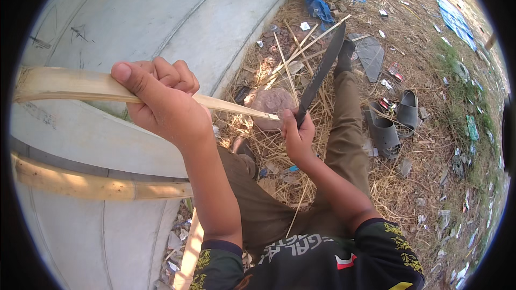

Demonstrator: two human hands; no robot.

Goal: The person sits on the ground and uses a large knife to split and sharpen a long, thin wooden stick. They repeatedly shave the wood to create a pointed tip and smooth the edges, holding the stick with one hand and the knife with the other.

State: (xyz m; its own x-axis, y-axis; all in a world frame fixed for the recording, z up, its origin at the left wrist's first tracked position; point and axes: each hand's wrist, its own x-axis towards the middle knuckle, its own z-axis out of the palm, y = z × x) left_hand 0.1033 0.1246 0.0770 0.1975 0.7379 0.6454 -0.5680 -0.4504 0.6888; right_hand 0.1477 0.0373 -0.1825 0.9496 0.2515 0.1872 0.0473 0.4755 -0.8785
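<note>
Outdoors in bright sunlight. A pale grey curved concrete surface [161, 16] fills the left. Dry straw-covered ground [419, 145] on the right is littered with scraps, dark rubber sandals [395, 121] and blue cloth [320, 8].

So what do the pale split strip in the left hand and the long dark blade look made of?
Pale split strip: likely bamboo, judging by its tan, fibrous, matte, curved surface. Long dark blade: probably steel, dull blackened finish, thin flat profile. Left hand grips the strip; right hand holds the blade.

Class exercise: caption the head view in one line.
Left hand grips a split bamboo strip; right hand holds a long dark knife at its tip.
</note>
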